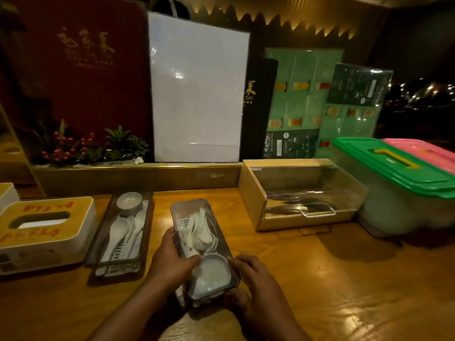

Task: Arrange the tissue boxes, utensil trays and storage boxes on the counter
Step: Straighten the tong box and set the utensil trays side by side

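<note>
The utensil tray (197,232) sat near the middle of the wooden surface (320,279), gripped between both hands: left hand (172,262) clasped its nine o'clock side, right hand (256,281) its four o'clock corner. At nine o'clock lay a second tray (120,235), then a tissue box (46,230).

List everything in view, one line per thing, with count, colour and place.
Tissue boxes: two, white with yellow tops, far left; one only partly in view.
Utensil trays: two, dark clear, white spoons and a small bowl in each; one beside the tissue boxes, one in the middle.
Wooden box: one, clear-fronted, metal cutlery inside, right of centre.
Storage boxes: two, green lid and pink lid, far right.
Menus: several, red, white, black, green, standing behind.
Plants: green with red berries, back left.
Counter: wood.
Hands: left hand and right hand grip the middle tray.
</note>
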`<state>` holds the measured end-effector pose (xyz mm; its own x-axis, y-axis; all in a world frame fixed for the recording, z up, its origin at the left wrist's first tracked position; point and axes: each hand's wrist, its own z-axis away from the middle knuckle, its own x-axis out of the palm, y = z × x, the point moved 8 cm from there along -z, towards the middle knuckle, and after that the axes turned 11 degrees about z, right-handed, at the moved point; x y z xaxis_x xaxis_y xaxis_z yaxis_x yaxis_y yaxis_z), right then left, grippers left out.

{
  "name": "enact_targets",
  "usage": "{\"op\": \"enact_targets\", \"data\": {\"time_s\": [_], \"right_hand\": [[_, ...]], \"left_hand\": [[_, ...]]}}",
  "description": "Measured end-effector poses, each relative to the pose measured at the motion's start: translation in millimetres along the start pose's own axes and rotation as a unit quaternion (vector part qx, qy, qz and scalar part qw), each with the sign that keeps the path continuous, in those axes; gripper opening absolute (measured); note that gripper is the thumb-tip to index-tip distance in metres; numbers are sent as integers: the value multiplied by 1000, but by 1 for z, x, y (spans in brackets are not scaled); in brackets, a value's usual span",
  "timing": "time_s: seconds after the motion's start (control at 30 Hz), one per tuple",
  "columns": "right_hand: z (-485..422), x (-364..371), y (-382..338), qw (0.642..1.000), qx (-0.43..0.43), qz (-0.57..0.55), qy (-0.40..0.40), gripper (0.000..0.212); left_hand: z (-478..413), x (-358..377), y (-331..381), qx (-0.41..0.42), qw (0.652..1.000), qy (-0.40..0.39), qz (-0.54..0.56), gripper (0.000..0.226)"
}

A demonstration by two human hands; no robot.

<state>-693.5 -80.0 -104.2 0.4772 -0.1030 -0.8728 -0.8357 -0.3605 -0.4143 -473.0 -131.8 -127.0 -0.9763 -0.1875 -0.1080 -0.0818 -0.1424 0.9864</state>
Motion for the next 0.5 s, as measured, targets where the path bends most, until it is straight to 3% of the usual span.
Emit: {"op": "enact_targets", "data": {"time_s": [0.27, 0.5], "right_hand": [[-9, -20, 42, 987, 67, 128, 75, 58], [-32, -26, 49, 971, 29, 227, 76, 59]], "left_hand": [[-30, 57, 6, -22, 996, -47, 74, 92], [-58, 96, 20, -23, 996, -54, 63, 87]]}}
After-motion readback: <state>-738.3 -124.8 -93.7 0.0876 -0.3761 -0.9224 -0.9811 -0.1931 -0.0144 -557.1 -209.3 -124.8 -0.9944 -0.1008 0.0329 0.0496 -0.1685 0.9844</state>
